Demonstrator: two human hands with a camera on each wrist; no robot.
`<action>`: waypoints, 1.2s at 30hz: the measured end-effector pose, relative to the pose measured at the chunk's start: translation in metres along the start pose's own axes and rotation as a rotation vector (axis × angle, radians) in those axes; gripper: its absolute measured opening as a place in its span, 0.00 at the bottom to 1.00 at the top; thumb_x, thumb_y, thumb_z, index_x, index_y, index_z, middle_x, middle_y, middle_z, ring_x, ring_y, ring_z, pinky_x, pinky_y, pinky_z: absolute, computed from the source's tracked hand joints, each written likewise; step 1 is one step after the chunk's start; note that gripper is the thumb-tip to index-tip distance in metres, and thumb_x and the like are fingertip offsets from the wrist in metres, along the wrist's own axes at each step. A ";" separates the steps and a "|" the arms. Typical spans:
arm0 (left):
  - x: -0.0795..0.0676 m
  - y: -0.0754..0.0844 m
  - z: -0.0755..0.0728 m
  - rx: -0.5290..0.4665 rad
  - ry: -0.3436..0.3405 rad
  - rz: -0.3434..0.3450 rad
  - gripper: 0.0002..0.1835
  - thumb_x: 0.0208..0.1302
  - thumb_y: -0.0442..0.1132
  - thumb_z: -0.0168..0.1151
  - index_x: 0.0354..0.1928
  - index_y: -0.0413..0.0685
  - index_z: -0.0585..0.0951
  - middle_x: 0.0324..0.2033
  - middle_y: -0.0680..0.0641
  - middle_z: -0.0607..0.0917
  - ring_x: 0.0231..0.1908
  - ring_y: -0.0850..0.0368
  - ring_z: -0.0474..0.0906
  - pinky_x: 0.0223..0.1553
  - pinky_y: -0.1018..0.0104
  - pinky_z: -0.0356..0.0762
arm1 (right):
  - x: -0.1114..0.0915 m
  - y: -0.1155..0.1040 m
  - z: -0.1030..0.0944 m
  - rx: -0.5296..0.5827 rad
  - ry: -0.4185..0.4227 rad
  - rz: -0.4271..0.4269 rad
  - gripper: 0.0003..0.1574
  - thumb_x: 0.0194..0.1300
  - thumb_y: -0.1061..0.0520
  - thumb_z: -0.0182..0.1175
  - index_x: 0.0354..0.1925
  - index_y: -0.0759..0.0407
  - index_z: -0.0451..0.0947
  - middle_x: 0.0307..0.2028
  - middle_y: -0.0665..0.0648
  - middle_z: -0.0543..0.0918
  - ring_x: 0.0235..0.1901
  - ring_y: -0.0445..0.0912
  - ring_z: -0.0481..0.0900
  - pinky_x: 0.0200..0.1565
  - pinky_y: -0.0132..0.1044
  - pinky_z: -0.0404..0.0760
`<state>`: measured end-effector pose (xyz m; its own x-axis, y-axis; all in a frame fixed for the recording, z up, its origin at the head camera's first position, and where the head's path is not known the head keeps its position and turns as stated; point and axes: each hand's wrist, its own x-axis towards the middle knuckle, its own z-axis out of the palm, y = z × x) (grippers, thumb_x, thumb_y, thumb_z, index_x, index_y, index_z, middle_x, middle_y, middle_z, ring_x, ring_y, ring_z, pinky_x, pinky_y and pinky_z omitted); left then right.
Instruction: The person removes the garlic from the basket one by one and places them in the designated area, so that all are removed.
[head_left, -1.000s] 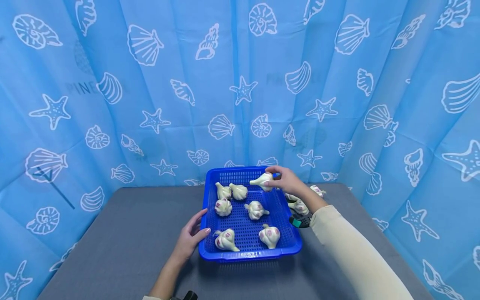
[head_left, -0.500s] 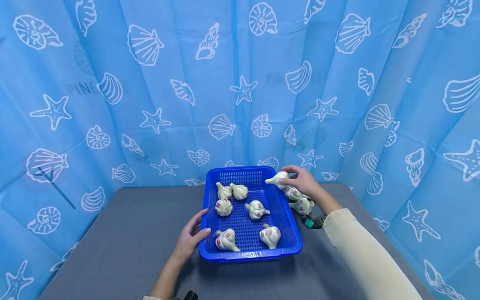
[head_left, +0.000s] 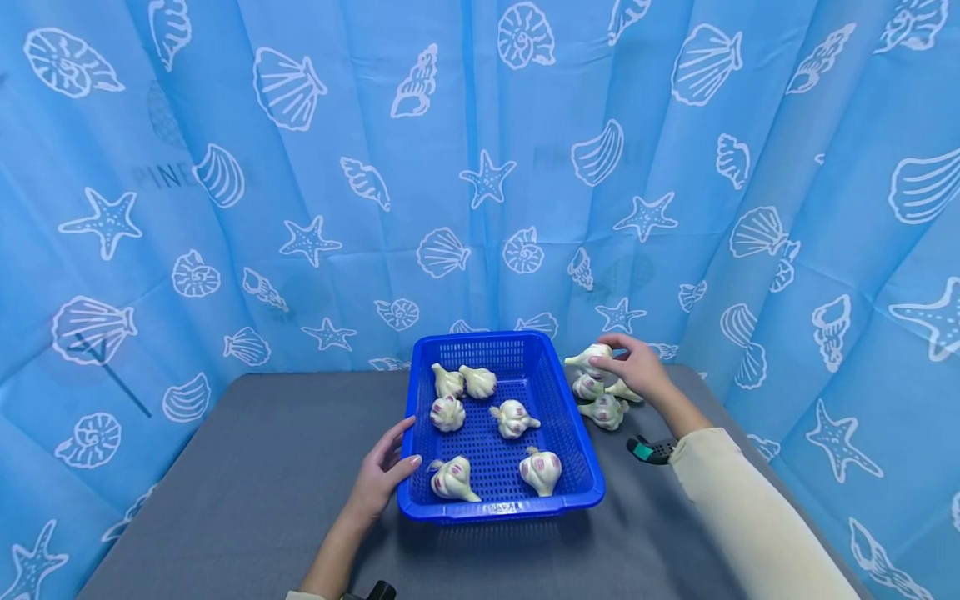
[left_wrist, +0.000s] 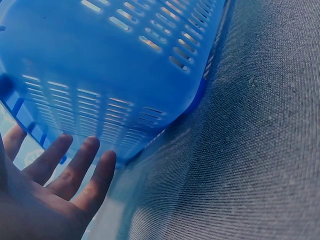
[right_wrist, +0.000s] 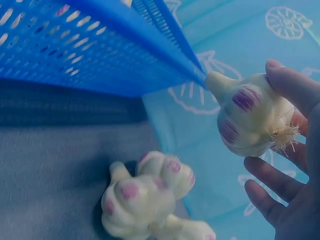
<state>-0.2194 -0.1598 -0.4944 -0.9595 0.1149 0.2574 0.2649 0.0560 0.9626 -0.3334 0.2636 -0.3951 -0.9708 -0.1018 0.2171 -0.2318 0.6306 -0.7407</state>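
Note:
My right hand (head_left: 636,365) pinches a garlic bulb (head_left: 589,360) between thumb and fingers, its stem pointing left towards the basket. In the right wrist view, this garlic bulb (right_wrist: 250,112) shows purple patches and a tuft of roots. Below it, more garlic bulbs (head_left: 604,412) lie on the table just right of a blue plastic basket (head_left: 504,507). My left hand (head_left: 381,477) holds the basket's left side, thumb on the rim. In the left wrist view, the fingers (left_wrist: 75,172) are against the outer wall. Inside the basket are several garlic bulbs (head_left: 513,419).
A grey cloth covers the table (head_left: 285,475). Behind and on both sides hangs a blue curtain (head_left: 480,208) with white shell prints, close to the table's far edge. The basket's raised rim stands between its contents and the bulbs on the right.
My right hand has carried the garlic bulb rightwards, from above the basket, past its right rim, to over the bulbs beside it. My left hand and the basket have stayed in place.

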 end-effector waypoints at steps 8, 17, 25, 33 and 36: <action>-0.001 0.001 0.000 0.012 -0.001 -0.002 0.29 0.67 0.32 0.57 0.70 0.48 0.67 0.66 0.33 0.67 0.62 0.33 0.67 0.60 0.39 0.66 | -0.011 0.019 -0.006 -0.047 0.071 0.022 0.36 0.66 0.44 0.63 0.61 0.67 0.71 0.56 0.70 0.75 0.50 0.63 0.77 0.46 0.54 0.78; -0.001 -0.001 -0.001 0.025 -0.002 0.005 0.29 0.67 0.35 0.59 0.70 0.50 0.67 0.66 0.34 0.67 0.63 0.34 0.66 0.60 0.39 0.65 | -0.024 0.039 -0.009 -0.068 0.118 0.079 0.35 0.66 0.47 0.64 0.62 0.68 0.69 0.57 0.71 0.74 0.51 0.64 0.76 0.42 0.52 0.79; 0.000 -0.002 -0.001 0.017 -0.004 0.014 0.30 0.67 0.33 0.58 0.70 0.49 0.67 0.66 0.33 0.67 0.62 0.33 0.67 0.59 0.40 0.66 | -0.034 0.058 -0.009 -0.077 0.143 0.115 0.37 0.66 0.46 0.63 0.62 0.69 0.68 0.58 0.72 0.72 0.53 0.65 0.74 0.46 0.55 0.78; -0.001 -0.001 0.000 0.023 -0.002 -0.001 0.29 0.67 0.34 0.58 0.70 0.50 0.67 0.67 0.34 0.66 0.63 0.33 0.66 0.60 0.39 0.65 | -0.045 0.079 -0.007 -0.086 0.176 0.133 0.36 0.66 0.48 0.63 0.61 0.71 0.68 0.57 0.74 0.72 0.52 0.66 0.74 0.46 0.55 0.78; -0.001 0.000 0.000 0.025 -0.002 -0.003 0.29 0.67 0.34 0.58 0.70 0.50 0.67 0.67 0.34 0.66 0.63 0.33 0.66 0.60 0.39 0.65 | -0.049 0.085 -0.006 -0.104 0.187 0.143 0.35 0.66 0.49 0.63 0.61 0.71 0.68 0.57 0.74 0.72 0.52 0.67 0.74 0.47 0.56 0.77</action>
<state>-0.2181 -0.1603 -0.4948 -0.9601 0.1163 0.2543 0.2644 0.0814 0.9610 -0.3052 0.3272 -0.4650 -0.9628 0.1324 0.2356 -0.0757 0.7047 -0.7054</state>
